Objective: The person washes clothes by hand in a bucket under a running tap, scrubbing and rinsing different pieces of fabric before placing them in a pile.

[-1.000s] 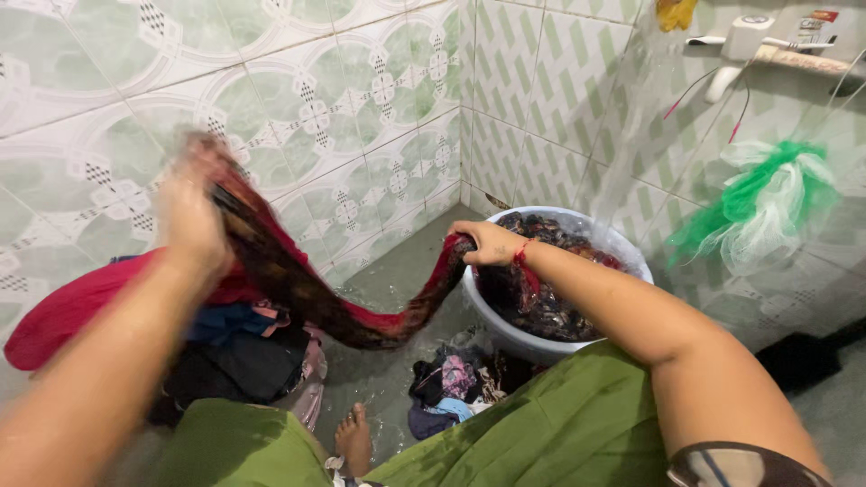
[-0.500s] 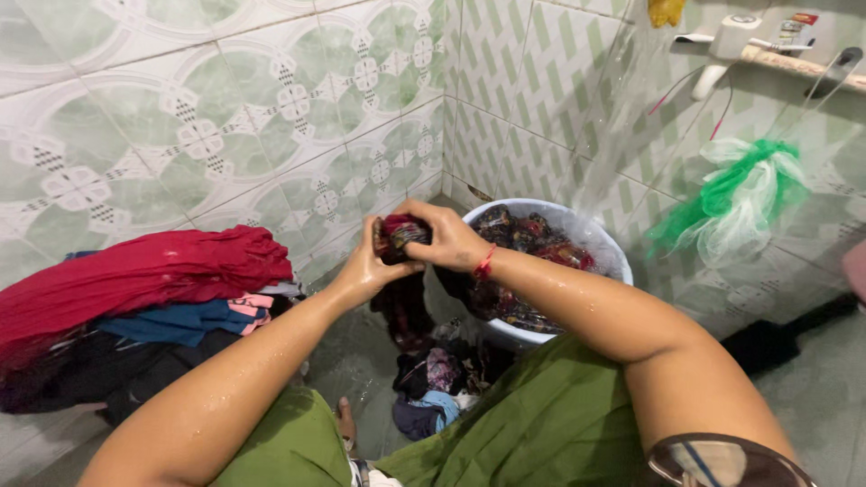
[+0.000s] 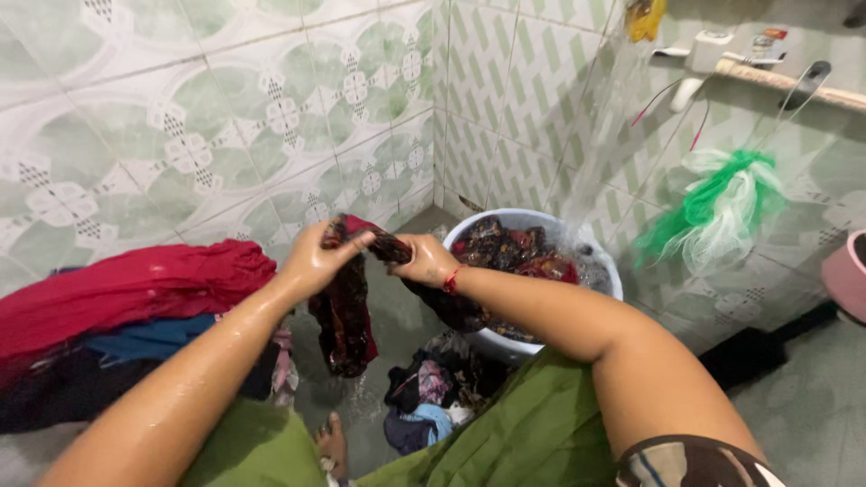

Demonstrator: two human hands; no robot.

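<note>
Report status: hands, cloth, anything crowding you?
Left hand and right hand both grip dark wet cloth, dripping. White basin full beside. Clothes pile underfoot.

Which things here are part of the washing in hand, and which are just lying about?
In use: left hand, right hand, dark wet cloth, wash basin.
Lying about: red cloth pile, green plastic bag, pink tub.

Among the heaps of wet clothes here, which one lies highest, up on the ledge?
The red cloth at the left, spread over blue and dark garments. The other heaps sit lower: one fills the white basin, one lies on the floor.
</note>
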